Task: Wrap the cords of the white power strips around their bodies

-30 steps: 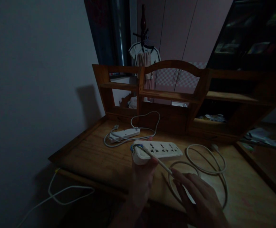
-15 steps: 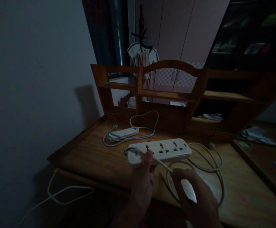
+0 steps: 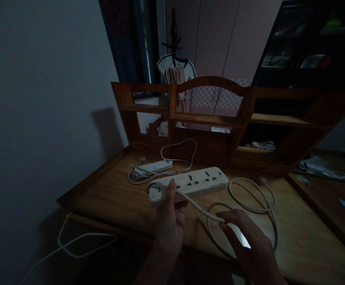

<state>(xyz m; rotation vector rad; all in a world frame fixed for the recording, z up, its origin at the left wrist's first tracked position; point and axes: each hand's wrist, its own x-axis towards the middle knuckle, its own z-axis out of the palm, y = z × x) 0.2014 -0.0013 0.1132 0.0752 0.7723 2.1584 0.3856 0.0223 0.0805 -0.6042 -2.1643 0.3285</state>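
Item 1: large white power strip (image 3: pixel 190 183), held above the wooden desk (image 3: pixel 124 202) near its front edge, at the middle of the view. Long axis runs left to right and slightly away from the viewer, the right end raised and farther off, the left end nearer and lower; socket face turned up, showing 3 groups of holes. Left hand (image 3: pixel 170 221): closed around the strip's left end, thumb laid across the top face, fingers underneath. Item 2: the strip's cord (image 3: pixel 243 206), leaving the left end at a blue-marked collar, crossing diagonally down and right under the strip, then lying in loose loops on the desk to the right. Right hand (image 3: pixel 246 245): fingers curled loosely over the cord where it meets the loops, a pale object showing under the palm, most likely the plug; whether the hand is pinching the cord or only resting on it cannot be told in the dim light. Item 3: smaller white power strip (image 3: pixel 154 168), lying flat on the desk behind and to the left of item 1, well apart from both hands, its own cord (image 3: pixel 187 152) coiled around it and arching toward the back. Item 4: wooden shelf unit (image 3: pixel 210 118) along the desk's rear edge, with open compartments. Item 5: loose white cable (image 3: pixel 80 241) hanging below the desk's front left corner.
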